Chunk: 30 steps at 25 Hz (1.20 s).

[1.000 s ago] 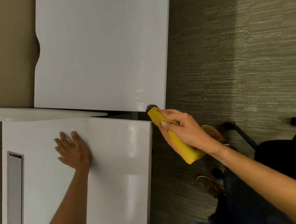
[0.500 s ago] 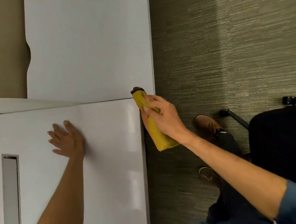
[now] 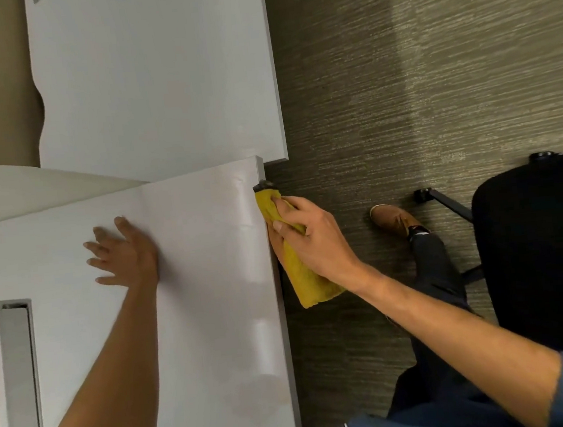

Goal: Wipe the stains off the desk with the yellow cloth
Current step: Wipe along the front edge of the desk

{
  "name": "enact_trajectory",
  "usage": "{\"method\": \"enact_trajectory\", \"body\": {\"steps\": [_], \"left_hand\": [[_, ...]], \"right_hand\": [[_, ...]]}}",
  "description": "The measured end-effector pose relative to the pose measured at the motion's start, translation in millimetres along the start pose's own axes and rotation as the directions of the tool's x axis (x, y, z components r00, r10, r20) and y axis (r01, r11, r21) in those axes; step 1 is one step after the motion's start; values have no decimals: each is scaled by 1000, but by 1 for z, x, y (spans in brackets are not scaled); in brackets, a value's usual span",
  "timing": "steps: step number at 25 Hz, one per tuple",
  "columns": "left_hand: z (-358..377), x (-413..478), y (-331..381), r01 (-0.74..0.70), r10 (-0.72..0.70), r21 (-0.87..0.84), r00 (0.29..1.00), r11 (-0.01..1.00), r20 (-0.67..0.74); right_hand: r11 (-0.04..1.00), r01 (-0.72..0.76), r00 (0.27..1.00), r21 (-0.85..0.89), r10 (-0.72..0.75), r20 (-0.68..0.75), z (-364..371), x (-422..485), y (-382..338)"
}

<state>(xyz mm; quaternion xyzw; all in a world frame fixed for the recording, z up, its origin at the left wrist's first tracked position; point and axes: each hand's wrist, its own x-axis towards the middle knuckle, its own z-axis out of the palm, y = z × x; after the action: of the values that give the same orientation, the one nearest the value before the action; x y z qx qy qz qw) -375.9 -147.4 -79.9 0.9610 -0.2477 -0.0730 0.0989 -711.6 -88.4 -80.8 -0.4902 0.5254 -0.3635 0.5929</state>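
Slid along the desk edge, right hand grips yellow cloth.

Two white desk surfaces show: the near desk and a second desk butting against its far end. Two hands are counted: the left hand flat on the near desk, and the right hand at that desk's right edge. One yellow cloth is there, against the same edge. One long slot sits in the near desk's left side. Right of the near desk are one brown shoe and one black chair.
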Motion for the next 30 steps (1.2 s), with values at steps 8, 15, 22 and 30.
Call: {"method": "enact_trajectory", "body": {"steps": [8,15,22,30], "left_hand": [[3,5,-3,-4,4,-10,1000,1000,6],[3,7,-4,-13,13,-8,1000,1000,14],[6,12,-4,-4,4,5,1000,1000,6],[8,14,-5,-4,4,5,1000,1000,1]], "right_hand": [[995,45,999,-94,-44,10,15,-31,13],[986,62,998,-153,-59,29,24,-62,23],[961,82,993,-266,-56,106,33,-106,31],[918,85,972,-387,10,236,33,-142,32]]}}
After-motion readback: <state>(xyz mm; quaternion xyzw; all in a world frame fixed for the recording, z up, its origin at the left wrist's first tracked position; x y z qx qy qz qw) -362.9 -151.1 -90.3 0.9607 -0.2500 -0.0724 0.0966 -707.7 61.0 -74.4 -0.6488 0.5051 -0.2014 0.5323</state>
